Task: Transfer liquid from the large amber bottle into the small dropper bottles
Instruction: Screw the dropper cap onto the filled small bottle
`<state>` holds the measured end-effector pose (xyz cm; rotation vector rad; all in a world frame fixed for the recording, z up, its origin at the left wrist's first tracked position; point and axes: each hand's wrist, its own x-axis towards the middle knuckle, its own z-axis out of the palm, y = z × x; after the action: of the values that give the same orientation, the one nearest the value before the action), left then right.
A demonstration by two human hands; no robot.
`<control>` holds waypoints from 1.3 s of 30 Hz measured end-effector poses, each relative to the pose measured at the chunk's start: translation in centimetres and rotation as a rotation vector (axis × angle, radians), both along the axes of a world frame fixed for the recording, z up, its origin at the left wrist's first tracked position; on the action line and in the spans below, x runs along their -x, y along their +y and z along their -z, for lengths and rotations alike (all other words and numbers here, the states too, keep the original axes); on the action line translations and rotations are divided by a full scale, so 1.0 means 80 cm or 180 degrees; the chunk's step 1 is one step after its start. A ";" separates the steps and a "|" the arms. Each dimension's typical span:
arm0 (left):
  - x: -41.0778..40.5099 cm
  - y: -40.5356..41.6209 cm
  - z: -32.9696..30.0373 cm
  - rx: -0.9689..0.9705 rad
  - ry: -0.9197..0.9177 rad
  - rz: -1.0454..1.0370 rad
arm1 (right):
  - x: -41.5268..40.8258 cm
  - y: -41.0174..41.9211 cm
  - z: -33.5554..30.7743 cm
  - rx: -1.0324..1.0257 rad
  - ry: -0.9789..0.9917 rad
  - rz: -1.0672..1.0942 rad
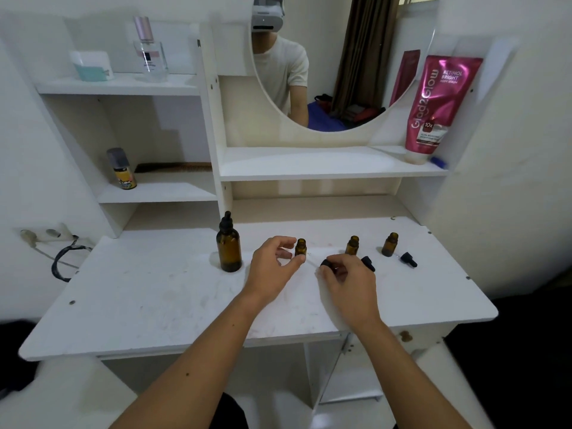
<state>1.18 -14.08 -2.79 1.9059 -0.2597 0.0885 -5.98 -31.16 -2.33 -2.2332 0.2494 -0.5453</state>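
Note:
The large amber bottle point(229, 247) stands capped with its black dropper top at the left of the white tabletop point(154, 298). Three small amber bottles stand uncapped in a row: one point(300, 247) beside my left hand, a second point(353, 245), a third point(390, 244). My left hand point(272, 267) curls around the first small bottle, thumb and fingers just apart from it. In my right hand point(346, 280) is a black dropper cap point(326, 263), its glass pipette pointing toward that bottle. Two more black dropper caps point(368, 263) point(408, 260) lie on the table.
Above the table are white shelves with a mirror point(325, 72), a pink tube point(436, 106), a perfume bottle point(150, 51), a white jar point(91, 65), a small spray can point(122, 169) and a comb point(173, 167). A power strip with a black cable point(62, 258) sits at the left.

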 end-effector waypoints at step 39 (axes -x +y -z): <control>-0.017 0.003 0.009 -0.0153 -0.0187 0.0305 | -0.080 -0.008 -0.067 0.0624 0.0224 -0.1268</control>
<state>2.56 -13.88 -3.53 1.9374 -0.3957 0.0747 0.38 -31.83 3.05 -2.4083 -0.2215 -0.2845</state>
